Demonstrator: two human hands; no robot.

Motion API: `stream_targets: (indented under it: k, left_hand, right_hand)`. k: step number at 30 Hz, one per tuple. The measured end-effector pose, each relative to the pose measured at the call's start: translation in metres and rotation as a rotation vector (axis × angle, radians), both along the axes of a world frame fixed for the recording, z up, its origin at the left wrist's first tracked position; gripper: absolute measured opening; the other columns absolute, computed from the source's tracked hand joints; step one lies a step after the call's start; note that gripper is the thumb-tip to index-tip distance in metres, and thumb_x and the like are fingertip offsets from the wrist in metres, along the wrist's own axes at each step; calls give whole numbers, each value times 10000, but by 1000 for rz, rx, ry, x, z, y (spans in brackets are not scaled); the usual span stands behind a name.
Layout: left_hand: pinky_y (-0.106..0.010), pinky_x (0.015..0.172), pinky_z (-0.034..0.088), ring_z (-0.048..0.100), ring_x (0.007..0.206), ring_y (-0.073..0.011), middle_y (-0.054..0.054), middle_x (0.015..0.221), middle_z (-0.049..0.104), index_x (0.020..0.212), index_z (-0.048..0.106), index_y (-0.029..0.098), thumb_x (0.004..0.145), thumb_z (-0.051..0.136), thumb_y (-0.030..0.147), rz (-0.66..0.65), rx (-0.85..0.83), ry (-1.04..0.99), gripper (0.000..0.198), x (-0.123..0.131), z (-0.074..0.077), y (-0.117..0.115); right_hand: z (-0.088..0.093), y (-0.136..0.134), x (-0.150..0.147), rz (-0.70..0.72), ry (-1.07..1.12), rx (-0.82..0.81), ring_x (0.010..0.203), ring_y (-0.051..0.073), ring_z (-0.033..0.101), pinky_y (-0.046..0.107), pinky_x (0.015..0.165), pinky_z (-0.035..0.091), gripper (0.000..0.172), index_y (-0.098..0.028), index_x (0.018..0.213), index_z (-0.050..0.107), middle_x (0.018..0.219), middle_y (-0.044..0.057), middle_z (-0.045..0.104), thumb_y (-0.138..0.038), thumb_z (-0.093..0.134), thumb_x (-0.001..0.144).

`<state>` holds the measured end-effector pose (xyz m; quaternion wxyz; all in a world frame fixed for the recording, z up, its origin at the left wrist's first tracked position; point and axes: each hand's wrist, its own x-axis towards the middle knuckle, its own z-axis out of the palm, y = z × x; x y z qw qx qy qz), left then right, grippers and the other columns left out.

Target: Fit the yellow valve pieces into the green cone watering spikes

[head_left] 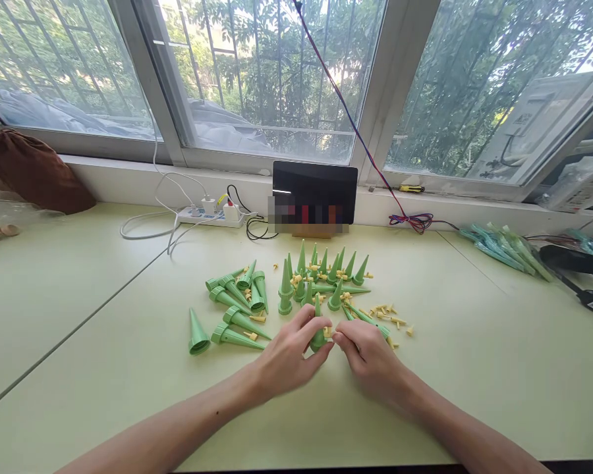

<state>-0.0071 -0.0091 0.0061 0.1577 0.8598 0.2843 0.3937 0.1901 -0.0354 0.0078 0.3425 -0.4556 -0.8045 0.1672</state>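
My left hand (289, 345) is wrapped round a green plastic watering spike (318, 340), held point up. A small yellow valve (327, 332) shows at the spike's side, between my left thumb and forefinger. The fingers of my right hand (368, 352) are closed in a pinch at the valve's outer end; their tips partly hide it. Just beyond my hands stands a group of upright green spikes (335, 299), several with yellow valves in their sides. Loose green spikes (240, 337) lie to the left. Loose yellow valves (398, 322) are scattered to the right.
One spike (197, 334) stands apart at the left. Behind the group are a tablet (316, 187) on a stand and a power strip (212, 217) with cables. Plastic packets (504, 247) and a black strap-like item (578, 280) lie at the right. A brown bag (32, 171) sits far left.
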Motion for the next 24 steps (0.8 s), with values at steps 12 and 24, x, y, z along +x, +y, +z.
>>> stream_targets:
  k: [12, 24]
  left_hand:
    - [-244, 625, 489, 546, 679, -117, -24, 918, 515, 1096, 587, 185, 946, 586, 183, 9, -12, 4, 149, 0, 1, -1]
    - [-242, 634, 477, 544, 704, -120, -26, 933, 506, 1088, 569, 191, 957, 577, 186, 2, -36, 14, 131, 0, 0, 0]
  right_hand:
    - [0, -1, 1, 4, 25, -18, 583, 144, 434, 267, 582, 329, 371, -219, 703, 390, 642, -18, 504, -302, 373, 1064]
    - [1, -1, 0, -3, 49, -57, 592, 145, 431, 268, 595, 329, 347, -219, 710, 403, 648, -22, 494, -288, 411, 1050]
